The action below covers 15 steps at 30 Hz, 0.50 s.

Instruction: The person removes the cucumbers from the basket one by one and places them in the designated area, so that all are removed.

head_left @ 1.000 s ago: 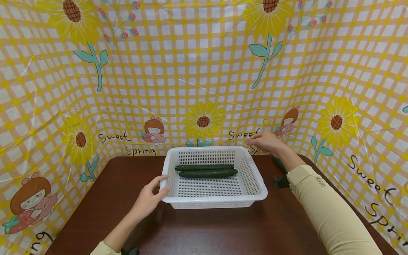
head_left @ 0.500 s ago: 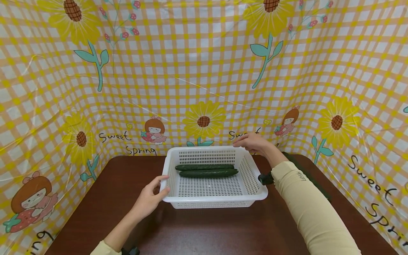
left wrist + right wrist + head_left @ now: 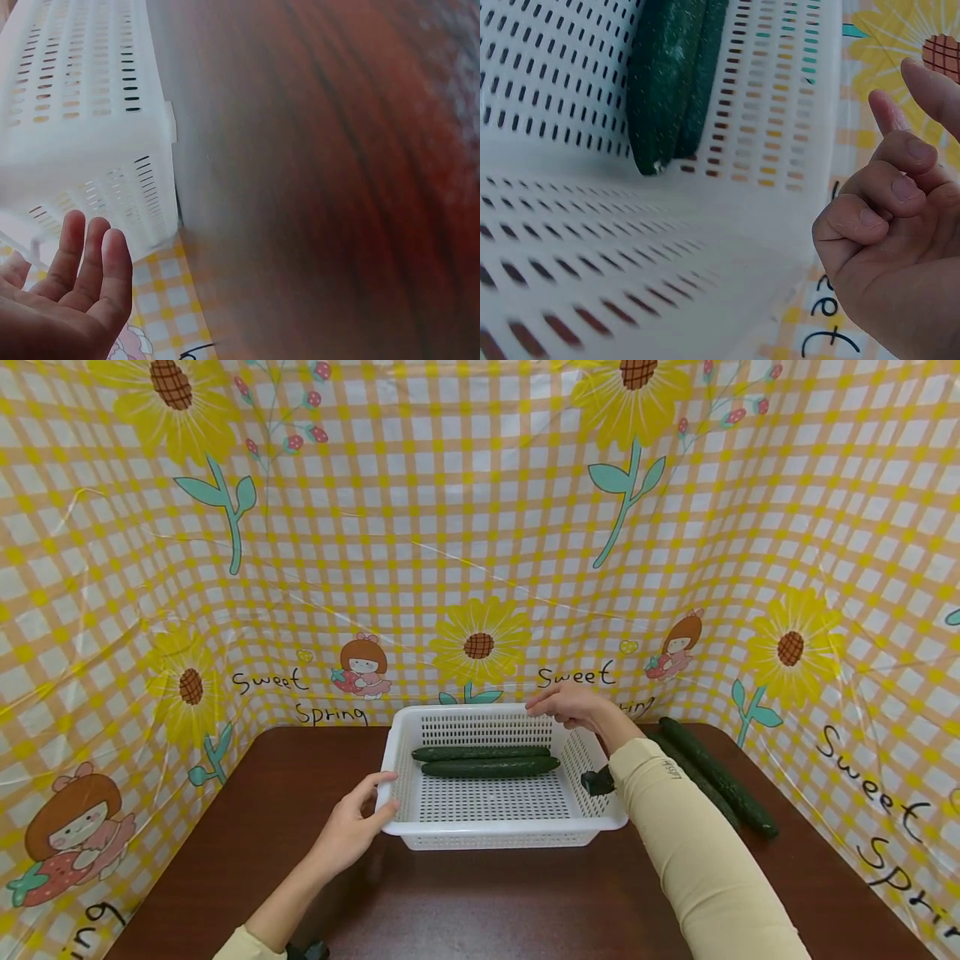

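A white perforated plastic basket stands on the table, with two dark green cucumbers lying side by side along its back. My left hand holds the basket's left rim, thumb and index finger over the edge; in the left wrist view its other fingers lie outside the wall. Above the back right of the basket is my right hand, holding nothing. Its thumb and index finger are extended and the other fingers curl loosely, as the right wrist view shows. Cucumber ends appear beneath it, inside the basket.
More cucumbers lie on the dark brown table right of the basket, partly behind my right sleeve. A checked, flower-printed cloth rises behind the table and at both sides.
My right hand has moved left from beyond the basket's right corner to over its back rim, uncovering the cucumbers on the right. My left hand and the basket have stayed practically still.
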Tool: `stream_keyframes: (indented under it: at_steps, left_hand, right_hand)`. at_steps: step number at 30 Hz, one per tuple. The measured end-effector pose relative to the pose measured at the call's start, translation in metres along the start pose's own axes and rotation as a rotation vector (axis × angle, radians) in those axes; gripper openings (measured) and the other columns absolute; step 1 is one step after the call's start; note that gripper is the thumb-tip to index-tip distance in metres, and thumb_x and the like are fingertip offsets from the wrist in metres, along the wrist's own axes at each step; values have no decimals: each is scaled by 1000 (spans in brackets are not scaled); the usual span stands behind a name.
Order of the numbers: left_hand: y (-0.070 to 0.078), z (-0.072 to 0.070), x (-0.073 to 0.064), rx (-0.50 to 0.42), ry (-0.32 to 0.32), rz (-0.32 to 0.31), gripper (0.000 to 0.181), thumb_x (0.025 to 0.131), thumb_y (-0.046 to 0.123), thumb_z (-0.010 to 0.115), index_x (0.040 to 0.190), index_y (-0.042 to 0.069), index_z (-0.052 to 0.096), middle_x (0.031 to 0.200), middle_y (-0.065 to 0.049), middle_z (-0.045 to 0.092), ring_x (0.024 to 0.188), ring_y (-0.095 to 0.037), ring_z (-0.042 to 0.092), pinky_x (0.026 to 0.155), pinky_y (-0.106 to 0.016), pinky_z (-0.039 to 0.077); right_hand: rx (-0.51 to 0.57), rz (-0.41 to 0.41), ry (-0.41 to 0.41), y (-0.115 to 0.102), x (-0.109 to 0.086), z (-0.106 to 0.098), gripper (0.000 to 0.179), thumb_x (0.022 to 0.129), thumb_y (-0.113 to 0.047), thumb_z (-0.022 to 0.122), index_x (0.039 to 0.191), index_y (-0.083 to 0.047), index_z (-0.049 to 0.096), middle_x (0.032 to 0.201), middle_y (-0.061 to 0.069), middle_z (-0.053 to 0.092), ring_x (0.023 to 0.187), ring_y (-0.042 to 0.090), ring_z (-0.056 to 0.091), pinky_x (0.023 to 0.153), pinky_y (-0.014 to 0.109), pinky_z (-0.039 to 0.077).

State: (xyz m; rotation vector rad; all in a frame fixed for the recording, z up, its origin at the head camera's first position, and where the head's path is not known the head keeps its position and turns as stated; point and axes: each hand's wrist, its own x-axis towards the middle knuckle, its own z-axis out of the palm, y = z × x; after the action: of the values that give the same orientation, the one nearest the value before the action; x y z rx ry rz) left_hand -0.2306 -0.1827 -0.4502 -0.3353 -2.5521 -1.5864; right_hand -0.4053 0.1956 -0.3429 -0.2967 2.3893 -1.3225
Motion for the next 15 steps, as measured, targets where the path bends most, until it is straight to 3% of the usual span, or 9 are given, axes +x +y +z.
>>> stream_keyframes:
  at_steps: [5,11,14,15]
  left_hand:
    - [0,0,-1,21,17,-16,43,97,24,68,138,27,57,130,-13,64,106,-23,60,77,-32,50]
    - [-1,0,0,31,24,-21,45,97,24,68,140,22,56,133,-12,62,111,-25,59,80,-35,50]
    - [-1,0,0,33,23,-16,45,97,25,68,140,21,56,134,-12,62,111,-25,59,80,-35,50]
    - [-1,0,1,32,22,-14,45,97,25,68,140,20,56,134,-12,62,111,-25,59,80,-35,50]
  right_hand:
    - [5,17,-6,7,8,10,43,95,-20,70,133,-1,63,65,-13,40,48,9,20,51,27,27]
    - [4,43,-7,14,14,21,43,94,-22,71,132,-4,65,84,-7,58,49,9,23,53,28,28]
    - [-20,61,-8,17,16,26,38,94,-23,71,128,-7,68,90,-6,61,50,8,24,53,27,28]
    - [-25,70,-8,19,17,28,37,94,-23,71,127,-8,69,85,-5,58,50,8,24,53,27,27]
